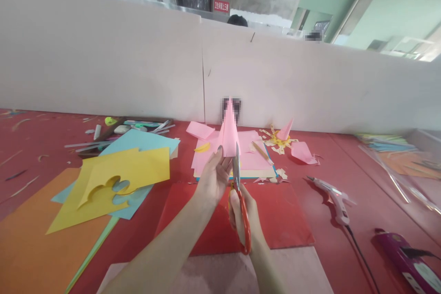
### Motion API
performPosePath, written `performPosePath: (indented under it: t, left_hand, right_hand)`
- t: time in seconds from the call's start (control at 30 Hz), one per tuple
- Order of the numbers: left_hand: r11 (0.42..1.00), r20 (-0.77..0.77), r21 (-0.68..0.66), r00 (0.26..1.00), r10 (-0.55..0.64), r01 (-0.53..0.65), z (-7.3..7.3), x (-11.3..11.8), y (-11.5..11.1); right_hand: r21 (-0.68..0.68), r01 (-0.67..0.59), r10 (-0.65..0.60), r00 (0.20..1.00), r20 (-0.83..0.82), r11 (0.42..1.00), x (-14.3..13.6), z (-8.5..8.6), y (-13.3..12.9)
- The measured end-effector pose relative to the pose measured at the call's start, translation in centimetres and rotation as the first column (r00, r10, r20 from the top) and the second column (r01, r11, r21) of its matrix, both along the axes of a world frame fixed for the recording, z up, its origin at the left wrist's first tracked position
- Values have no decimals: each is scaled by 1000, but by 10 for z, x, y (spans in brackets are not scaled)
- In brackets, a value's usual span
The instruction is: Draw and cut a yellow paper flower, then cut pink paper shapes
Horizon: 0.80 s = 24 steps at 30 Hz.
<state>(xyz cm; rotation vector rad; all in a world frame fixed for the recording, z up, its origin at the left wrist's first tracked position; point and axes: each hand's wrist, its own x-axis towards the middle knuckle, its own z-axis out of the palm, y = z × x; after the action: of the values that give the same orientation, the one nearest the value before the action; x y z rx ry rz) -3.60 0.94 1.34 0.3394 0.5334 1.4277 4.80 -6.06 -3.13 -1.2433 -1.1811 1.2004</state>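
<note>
A folded piece of pink paper [228, 135] stands upright in my left hand [214, 177], pinched near its lower end. My right hand [246, 213] is wrapped round the red handles of a pair of scissors [236, 170], blades pointing up and away from me. The blades lie along the right edge of the pink paper; whether they are parted cannot be made out. Behind my hands lies a stack of pink sheets [250, 140] with a pencil [262, 153] on its right side. A red board [282, 220] lies below my hands.
Yellow sheets [144, 165] with cut-outs, blue and orange paper lie to the left, before a tray [94, 144] of tools. On the right are a yellow paper piece [280, 138], a pink scrap [303, 152], a glue gun [332, 195] with its cord and a purple device [401, 252]. A white partition [138, 64] stands behind.
</note>
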Motion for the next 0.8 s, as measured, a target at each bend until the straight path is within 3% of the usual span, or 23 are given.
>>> performPosePath:
  t: [0.8]
  left_hand:
    - [999,-13,-43,1000,-3,2,-1,0,2]
  right_hand:
    - [-11,-57,58,995,85,998,1,3,0]
